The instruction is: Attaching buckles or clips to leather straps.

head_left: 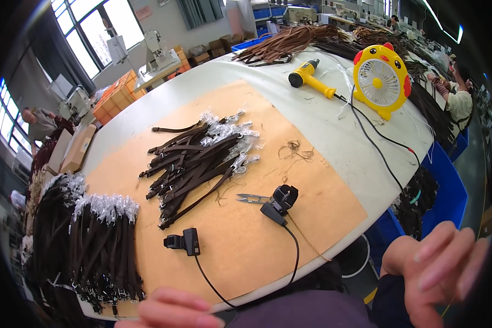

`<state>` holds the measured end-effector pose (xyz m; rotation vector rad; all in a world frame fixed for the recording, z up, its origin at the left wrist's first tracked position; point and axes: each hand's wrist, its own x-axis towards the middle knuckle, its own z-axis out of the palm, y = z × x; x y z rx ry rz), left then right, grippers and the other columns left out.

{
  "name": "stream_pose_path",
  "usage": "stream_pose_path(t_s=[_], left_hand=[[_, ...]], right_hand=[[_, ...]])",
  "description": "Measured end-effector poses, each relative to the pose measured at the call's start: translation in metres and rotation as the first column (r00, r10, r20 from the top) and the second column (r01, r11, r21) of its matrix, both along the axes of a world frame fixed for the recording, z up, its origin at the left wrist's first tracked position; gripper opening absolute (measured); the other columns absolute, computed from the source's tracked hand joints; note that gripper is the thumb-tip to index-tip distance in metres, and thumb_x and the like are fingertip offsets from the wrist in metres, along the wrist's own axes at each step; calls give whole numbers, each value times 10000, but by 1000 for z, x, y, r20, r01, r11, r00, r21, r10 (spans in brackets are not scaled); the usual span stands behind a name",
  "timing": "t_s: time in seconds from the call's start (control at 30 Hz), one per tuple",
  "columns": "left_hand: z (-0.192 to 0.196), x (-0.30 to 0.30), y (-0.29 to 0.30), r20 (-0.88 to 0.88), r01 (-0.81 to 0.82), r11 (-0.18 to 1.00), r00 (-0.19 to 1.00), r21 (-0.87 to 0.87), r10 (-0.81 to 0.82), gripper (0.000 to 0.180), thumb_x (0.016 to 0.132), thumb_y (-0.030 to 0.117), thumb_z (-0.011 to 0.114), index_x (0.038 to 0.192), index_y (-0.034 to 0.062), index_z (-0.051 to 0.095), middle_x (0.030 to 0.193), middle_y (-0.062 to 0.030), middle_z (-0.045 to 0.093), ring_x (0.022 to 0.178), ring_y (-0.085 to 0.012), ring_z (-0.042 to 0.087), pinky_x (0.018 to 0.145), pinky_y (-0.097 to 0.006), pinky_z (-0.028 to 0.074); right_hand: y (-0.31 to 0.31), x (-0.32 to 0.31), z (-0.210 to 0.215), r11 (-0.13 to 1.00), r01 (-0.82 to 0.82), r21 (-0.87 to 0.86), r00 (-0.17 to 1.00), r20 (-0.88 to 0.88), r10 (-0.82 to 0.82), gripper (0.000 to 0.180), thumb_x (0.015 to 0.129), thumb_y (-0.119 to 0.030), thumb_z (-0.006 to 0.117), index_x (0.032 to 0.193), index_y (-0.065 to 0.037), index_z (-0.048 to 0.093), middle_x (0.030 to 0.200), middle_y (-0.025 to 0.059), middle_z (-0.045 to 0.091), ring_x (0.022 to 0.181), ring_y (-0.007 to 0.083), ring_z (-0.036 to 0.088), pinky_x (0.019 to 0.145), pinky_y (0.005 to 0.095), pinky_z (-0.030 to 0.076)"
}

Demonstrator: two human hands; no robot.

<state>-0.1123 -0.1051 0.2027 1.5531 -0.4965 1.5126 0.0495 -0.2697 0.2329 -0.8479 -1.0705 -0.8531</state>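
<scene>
My left hand point(172, 310) shows at the lower edge, fingers loosely apart, holding nothing, just below the table's front edge. My right hand point(434, 268) is off the table at the lower right, fingers spread and blurred, empty. On the tan mat point(246, 251) lies a pile of dark brown leather straps point(194, 164) with plastic-wrapped ends. Nearer me sit two small black corded devices, one point(185, 241) near the front and the other point(281, 201) beside small thread snips point(252, 199).
A larger heap of dark straps point(93, 246) hangs over the table's left edge. A yellow heat gun point(310, 78) and a yellow chick-shaped fan point(381, 79) stand at the far right. More brown straps point(290, 42) lie at the back. Blue bins point(448, 191) stand right of the table. Other people work at the edges.
</scene>
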Motion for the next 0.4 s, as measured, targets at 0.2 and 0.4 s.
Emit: stream_pose_path(t_s=[0.2,0.4], left_hand=[[28,-43,1,-157,-74,987,983,146,97,383,1018,329,602,1385,225,567,1163,-9,526,796,-235,565,663,-354,488],[43,-44,37,-314,292,910,929,294,-197,418,1018,345,602,1420,243,549,1156,-7,520,781,-231,558,658,-355,492]], right_hand=[[-50,24,-26,970,-206,-131,958,174,227,264,802,-297,837,1031,-267,710,857,-148,679,676,-15,581,635,157,450],[-32,8,-15,911,-162,-380,979,55,197,116,879,-144,724,827,-247,709,798,-162,707,685,21,632,695,143,486]])
